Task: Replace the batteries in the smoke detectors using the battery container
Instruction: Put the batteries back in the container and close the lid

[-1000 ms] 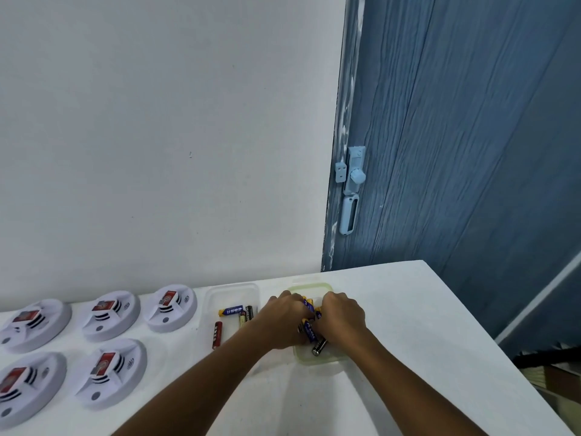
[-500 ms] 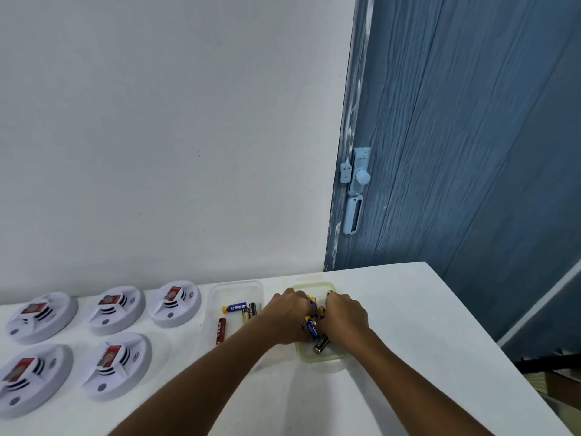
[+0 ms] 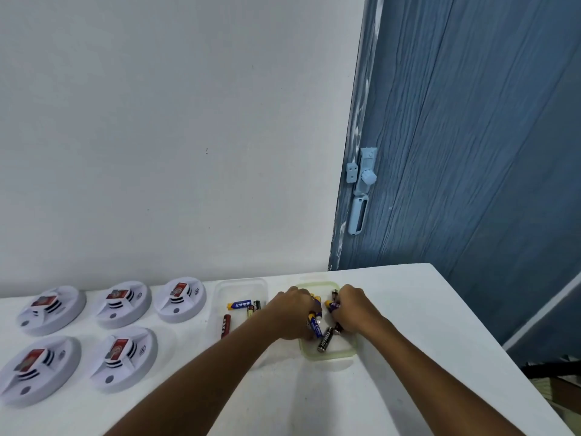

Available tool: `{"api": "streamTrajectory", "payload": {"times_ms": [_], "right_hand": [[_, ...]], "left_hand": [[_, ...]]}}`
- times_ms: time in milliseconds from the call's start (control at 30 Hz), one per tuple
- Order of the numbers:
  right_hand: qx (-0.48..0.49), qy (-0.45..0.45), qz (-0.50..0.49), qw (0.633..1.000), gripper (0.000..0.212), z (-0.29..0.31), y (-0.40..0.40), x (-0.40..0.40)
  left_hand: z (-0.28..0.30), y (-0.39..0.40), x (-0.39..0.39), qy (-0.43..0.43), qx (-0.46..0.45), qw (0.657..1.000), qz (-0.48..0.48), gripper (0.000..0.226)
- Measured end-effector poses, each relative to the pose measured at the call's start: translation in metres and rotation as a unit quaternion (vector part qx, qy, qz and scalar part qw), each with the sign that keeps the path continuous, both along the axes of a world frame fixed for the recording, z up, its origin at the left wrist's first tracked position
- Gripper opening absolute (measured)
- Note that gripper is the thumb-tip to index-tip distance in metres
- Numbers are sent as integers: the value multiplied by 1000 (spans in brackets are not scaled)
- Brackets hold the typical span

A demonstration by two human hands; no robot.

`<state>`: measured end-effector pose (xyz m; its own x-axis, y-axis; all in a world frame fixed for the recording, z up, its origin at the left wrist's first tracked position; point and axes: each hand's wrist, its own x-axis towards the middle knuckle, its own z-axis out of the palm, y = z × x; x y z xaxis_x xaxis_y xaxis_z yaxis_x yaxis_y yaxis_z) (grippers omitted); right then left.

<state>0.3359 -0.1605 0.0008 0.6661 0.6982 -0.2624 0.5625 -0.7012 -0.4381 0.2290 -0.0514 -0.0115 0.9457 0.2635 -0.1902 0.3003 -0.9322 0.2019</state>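
Both hands are inside the green-rimmed battery container (image 3: 330,355) on the white table. My left hand (image 3: 294,313) holds blue batteries (image 3: 314,324) in curled fingers. My right hand (image 3: 353,306) grips another blue battery (image 3: 332,305) and a dark one. A black battery (image 3: 325,339) lies loose in the container below the hands. Several white smoke detectors (image 3: 124,360) with red-labelled batteries sit in two rows at the left.
A clear lid or tray (image 3: 220,291) left of the container holds a blue, a red (image 3: 225,325) and two dark batteries. The wall runs behind the table (image 3: 408,325); a blue door with a pale latch (image 3: 361,187) stands at the right. The table's right edge drops off.
The hands have stayed in the container, shifting the batteries slightly; the black battery now lies free below them. The camera view has moved a little.
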Motion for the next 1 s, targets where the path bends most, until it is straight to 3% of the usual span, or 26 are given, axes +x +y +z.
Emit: {"api": "streamTrajectory", "payload": {"times_ms": [100, 167, 300, 400, 500, 633, 733, 833, 900, 1000], "right_hand": [[63, 86, -31, 994, 7, 6, -2, 14], [120, 164, -26, 979, 14, 20, 0, 10], [153, 229, 69, 959, 18, 51, 27, -32], [97, 165, 160, 968, 11, 52, 61, -75], [32, 3, 245, 969, 2, 43, 82, -114], [-17, -70, 275, 959, 28, 27, 84, -131], [52, -23, 251, 966, 25, 32, 71, -119], [157, 15, 154, 975, 14, 39, 43, -85], [135, -20, 80, 987, 18, 35, 20, -55], [8, -16, 50, 999, 14, 20, -12, -27]], "left_hand": [[16, 14, -9, -43, -30, 998, 23, 60], [32, 34, -25, -87, -32, 995, 48, 56], [51, 73, -72, -145, -46, 979, 132, 40], [54, 88, -102, -175, -69, 964, 190, 35], [53, 92, -118, -184, -78, 958, 205, 33], [50, 85, -117, -195, -89, 956, 202, 31], [50, 72, -104, -207, -89, 956, 187, 31], [50, 57, -80, -211, -82, 959, 171, 28], [48, 43, -60, -200, -68, 966, 148, 23], [40, 11, -29, -113, -36, 986, 121, 24]]}}
